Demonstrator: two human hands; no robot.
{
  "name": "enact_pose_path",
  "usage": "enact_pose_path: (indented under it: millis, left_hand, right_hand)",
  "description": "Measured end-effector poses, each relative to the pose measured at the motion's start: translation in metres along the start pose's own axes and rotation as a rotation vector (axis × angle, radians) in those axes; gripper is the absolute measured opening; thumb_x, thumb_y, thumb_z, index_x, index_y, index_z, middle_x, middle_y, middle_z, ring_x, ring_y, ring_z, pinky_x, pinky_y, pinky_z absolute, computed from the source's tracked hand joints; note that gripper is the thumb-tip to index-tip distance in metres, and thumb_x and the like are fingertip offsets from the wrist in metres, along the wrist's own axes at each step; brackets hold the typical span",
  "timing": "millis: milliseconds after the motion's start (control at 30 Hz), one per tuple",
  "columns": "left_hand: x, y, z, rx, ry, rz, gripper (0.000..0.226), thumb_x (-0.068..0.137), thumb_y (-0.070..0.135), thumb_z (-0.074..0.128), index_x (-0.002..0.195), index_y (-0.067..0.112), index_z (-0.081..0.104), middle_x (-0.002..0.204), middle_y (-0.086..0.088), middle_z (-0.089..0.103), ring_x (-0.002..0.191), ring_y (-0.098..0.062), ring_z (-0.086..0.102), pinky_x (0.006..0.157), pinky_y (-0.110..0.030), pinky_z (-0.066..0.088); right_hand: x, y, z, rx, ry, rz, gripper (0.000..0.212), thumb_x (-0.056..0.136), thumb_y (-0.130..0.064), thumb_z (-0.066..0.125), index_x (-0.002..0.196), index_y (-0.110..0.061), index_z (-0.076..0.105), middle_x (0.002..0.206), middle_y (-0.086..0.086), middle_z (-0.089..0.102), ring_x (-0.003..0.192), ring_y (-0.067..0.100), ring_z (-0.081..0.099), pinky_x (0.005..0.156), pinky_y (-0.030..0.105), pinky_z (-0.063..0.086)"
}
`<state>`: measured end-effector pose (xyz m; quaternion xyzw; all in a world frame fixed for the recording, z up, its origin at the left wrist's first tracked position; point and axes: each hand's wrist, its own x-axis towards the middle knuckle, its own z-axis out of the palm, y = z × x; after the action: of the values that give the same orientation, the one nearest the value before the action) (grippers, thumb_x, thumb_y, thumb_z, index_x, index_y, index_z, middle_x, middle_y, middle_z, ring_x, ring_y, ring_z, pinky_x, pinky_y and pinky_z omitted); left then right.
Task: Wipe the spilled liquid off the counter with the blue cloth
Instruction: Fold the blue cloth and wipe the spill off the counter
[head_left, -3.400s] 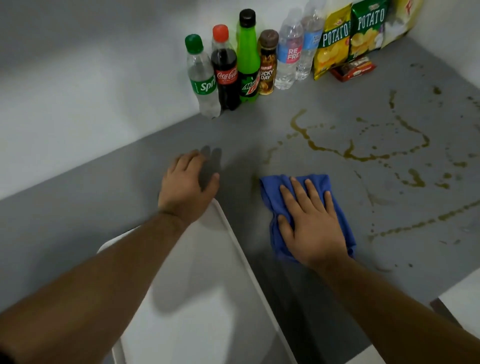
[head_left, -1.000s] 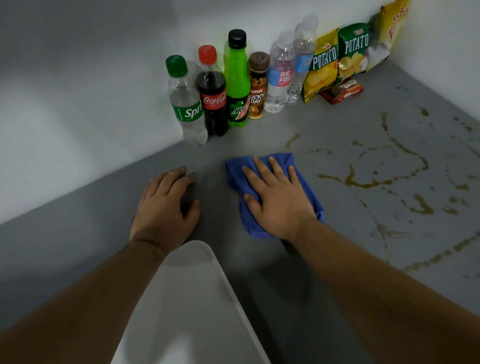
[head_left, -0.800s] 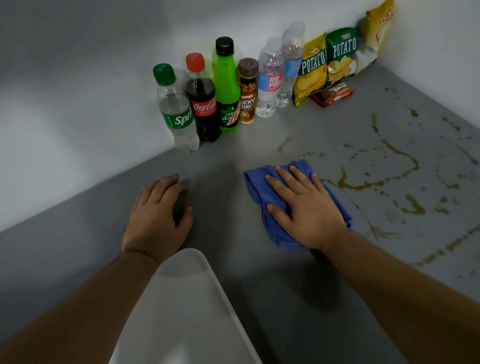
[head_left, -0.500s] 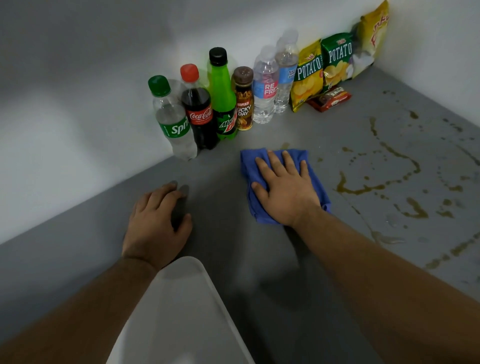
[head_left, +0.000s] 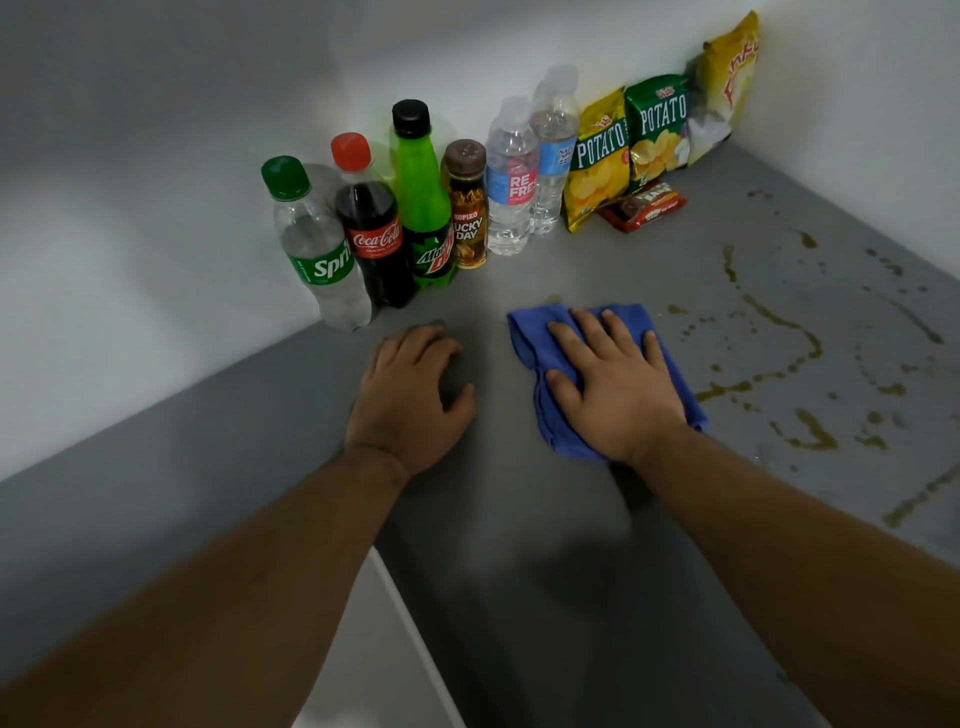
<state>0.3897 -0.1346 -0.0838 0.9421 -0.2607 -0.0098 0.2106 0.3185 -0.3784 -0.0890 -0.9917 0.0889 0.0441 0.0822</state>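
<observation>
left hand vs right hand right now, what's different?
The right hand lies flat with fingers spread on the blue cloth; the left hand rests bare on the grey counter, fingers curled, nothing under it. The right hand sits nearer the brown spill; the left is nearer the Sprite bottle. Both press palm-down.

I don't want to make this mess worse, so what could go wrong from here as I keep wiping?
1. The right hand presses the blue cloth close to the upright row of drink bottles; a wide stroke could knock over the green Mountain Dew bottle.
2. Brown spilled liquid trails far to the right on the grey counter; the small cloth may smear it rather than absorb it.
</observation>
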Motion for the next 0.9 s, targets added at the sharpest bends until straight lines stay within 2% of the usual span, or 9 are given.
enact_pose_path:
  millis: [100,167,267,367,500,700,900]
  left_hand:
    - [-0.001,-0.002,0.005,0.043,-0.001,0.006,0.059,0.091,0.054,0.049,0.138,0.021,0.058,0.153,-0.002,0.050,0.143,-0.028,0.041,0.122,-0.052,0.034]
    - [0.000,-0.001,0.005,0.043,0.014,0.005,0.059,0.090,0.054,0.049,0.137,0.020,0.059,0.151,-0.003,0.052,0.141,-0.028,0.043,0.120,-0.051,0.036]
    - [0.001,-0.001,0.005,0.040,0.028,0.011,0.058,0.089,0.051,0.051,0.136,0.018,0.060,0.148,-0.004,0.054,0.138,-0.029,0.045,0.118,-0.049,0.038]
    - [0.001,-0.002,0.006,0.033,0.047,0.016,0.054,0.089,0.049,0.053,0.133,0.018,0.062,0.145,-0.003,0.056,0.136,-0.029,0.048,0.117,-0.049,0.040]
    - [0.001,-0.002,0.009,0.049,0.046,0.012,0.053,0.090,0.051,0.053,0.133,0.022,0.060,0.146,-0.001,0.054,0.138,-0.027,0.045,0.117,-0.051,0.040]
    - [0.001,-0.001,0.008,0.079,0.033,0.012,0.058,0.091,0.053,0.052,0.137,0.020,0.058,0.148,-0.003,0.053,0.139,-0.028,0.044,0.117,-0.050,0.040]
    - [0.001,-0.001,0.008,0.079,0.058,0.023,0.055,0.089,0.050,0.054,0.134,0.019,0.061,0.146,-0.004,0.055,0.135,-0.029,0.047,0.114,-0.050,0.042]
  right_hand:
    - [0.034,-0.017,-0.001,0.005,-0.025,0.058,0.064,0.103,-0.059,0.016,0.163,-0.037,0.014,0.174,-0.003,0.007,0.159,0.031,0.002,0.123,0.068,0.000]
    - [0.041,-0.029,-0.002,-0.004,-0.039,0.021,0.063,0.104,-0.057,0.015,0.164,-0.035,0.013,0.174,-0.002,0.005,0.159,0.033,0.001,0.123,0.068,0.000]
    - [0.021,-0.028,-0.002,-0.015,-0.033,-0.137,0.065,0.103,-0.059,0.011,0.164,-0.036,0.012,0.174,-0.005,0.007,0.160,0.028,0.002,0.127,0.060,-0.001]
    - [-0.003,-0.002,-0.004,0.010,-0.030,-0.222,0.064,0.103,-0.060,0.017,0.164,-0.039,0.016,0.173,-0.010,0.012,0.160,0.021,0.006,0.129,0.053,0.003]
    - [0.010,0.027,-0.009,-0.014,-0.026,-0.140,0.070,0.100,-0.068,0.017,0.164,-0.040,0.014,0.173,-0.009,0.014,0.160,0.021,0.007,0.128,0.054,0.005]
    - [0.066,-0.006,-0.009,-0.018,-0.026,0.034,0.074,0.100,-0.068,0.018,0.165,-0.033,0.009,0.174,-0.003,0.004,0.160,0.030,0.001,0.126,0.062,0.001]
    - [0.016,0.007,-0.007,-0.011,-0.045,-0.260,0.069,0.103,-0.065,0.019,0.164,-0.035,0.015,0.173,-0.006,0.012,0.160,0.023,0.005,0.129,0.053,0.002]
